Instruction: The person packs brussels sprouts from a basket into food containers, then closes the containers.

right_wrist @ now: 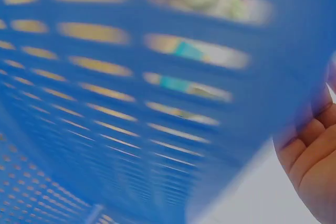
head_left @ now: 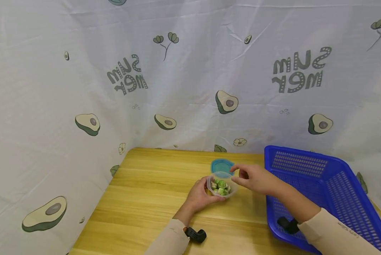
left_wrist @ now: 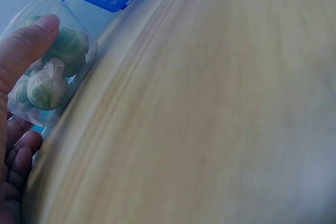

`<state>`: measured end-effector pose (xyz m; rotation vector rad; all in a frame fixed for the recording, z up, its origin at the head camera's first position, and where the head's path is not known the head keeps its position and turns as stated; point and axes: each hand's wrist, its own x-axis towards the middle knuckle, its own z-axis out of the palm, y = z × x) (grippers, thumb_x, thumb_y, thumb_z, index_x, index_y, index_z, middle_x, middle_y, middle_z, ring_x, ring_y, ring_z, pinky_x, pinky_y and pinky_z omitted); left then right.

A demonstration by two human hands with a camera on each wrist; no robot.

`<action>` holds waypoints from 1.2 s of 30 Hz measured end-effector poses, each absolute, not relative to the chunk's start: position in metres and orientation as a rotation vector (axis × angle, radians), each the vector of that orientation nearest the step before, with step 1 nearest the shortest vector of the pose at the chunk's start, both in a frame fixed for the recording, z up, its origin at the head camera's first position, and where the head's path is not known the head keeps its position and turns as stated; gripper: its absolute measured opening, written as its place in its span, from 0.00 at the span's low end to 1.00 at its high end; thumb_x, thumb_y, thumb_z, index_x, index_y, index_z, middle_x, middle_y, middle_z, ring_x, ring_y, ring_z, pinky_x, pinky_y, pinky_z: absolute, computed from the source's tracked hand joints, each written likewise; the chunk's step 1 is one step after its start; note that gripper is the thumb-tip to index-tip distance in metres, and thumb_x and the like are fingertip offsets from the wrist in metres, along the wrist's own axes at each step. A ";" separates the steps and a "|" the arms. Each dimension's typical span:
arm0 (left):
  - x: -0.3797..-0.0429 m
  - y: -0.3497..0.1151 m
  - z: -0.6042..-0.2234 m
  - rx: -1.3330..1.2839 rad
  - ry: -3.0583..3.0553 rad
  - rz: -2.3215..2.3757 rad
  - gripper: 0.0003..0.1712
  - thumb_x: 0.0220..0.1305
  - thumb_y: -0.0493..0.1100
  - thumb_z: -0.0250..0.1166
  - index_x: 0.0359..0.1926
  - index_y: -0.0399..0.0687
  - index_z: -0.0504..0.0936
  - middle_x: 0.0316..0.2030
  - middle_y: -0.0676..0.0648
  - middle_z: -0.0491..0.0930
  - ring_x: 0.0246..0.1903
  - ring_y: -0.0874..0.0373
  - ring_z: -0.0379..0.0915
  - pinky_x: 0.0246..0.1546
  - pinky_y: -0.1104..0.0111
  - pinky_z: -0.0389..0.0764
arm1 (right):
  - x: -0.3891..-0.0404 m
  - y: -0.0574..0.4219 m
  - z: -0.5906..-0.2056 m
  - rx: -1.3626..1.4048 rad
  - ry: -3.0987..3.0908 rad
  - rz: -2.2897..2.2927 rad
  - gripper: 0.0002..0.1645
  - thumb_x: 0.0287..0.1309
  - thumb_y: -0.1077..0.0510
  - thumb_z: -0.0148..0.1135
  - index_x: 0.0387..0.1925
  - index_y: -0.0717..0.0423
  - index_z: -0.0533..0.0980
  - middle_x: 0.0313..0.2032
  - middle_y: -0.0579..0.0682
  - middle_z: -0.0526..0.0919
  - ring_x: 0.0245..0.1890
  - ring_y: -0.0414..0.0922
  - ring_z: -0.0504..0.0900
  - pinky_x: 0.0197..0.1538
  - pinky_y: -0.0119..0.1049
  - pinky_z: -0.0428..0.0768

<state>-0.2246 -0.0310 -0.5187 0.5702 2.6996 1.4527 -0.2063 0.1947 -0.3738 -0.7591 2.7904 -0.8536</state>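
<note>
A clear plastic tub [head_left: 234,188] holds several Brussels sprouts [head_left: 221,187]. My left hand [head_left: 200,196] grips the tub from its left side, thumb along the near wall. In the left wrist view that thumb [left_wrist: 31,40] lies against the clear wall, with sprouts [left_wrist: 50,85] showing through. Over the tub's far right rim hovers my right hand [head_left: 254,178], thumb and forefinger apart with nothing seen between them. Only part of the right palm [right_wrist: 315,171] appears at the edge of the right wrist view. Just behind the tub lies a blue lid [head_left: 220,165].
On the right side of the wooden table [head_left: 145,191] stands a large blue plastic basket [head_left: 308,159], with my right forearm reaching across it. A white printed curtain [head_left: 190,78] hangs behind and along the left of the table.
</note>
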 end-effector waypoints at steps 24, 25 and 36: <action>-0.224 -0.032 -0.518 0.497 2.583 1.595 0.61 0.34 0.68 0.73 0.69 0.60 0.55 0.52 0.61 0.68 0.46 0.64 0.67 0.47 0.64 0.71 | -0.147 0.125 -0.381 -0.218 2.663 -1.908 0.14 0.63 0.49 0.55 0.48 0.47 0.74 0.32 0.53 0.73 0.30 0.50 0.72 0.31 0.35 0.72; -0.224 -0.032 -0.518 0.493 2.576 1.599 0.61 0.34 0.68 0.73 0.69 0.60 0.55 0.52 0.61 0.68 0.45 0.64 0.67 0.47 0.64 0.71 | -0.151 0.124 -0.387 -0.169 2.632 -1.969 0.13 0.64 0.50 0.55 0.48 0.48 0.74 0.33 0.55 0.73 0.32 0.51 0.72 0.32 0.35 0.73; -0.224 -0.034 -0.519 0.545 2.540 1.664 0.56 0.36 0.63 0.75 0.67 0.60 0.59 0.49 0.61 0.70 0.44 0.63 0.67 0.46 0.64 0.70 | -0.165 0.156 -0.425 0.323 2.649 -2.165 0.13 0.64 0.58 0.53 0.47 0.60 0.74 0.30 0.47 0.75 0.29 0.41 0.75 0.35 0.31 0.77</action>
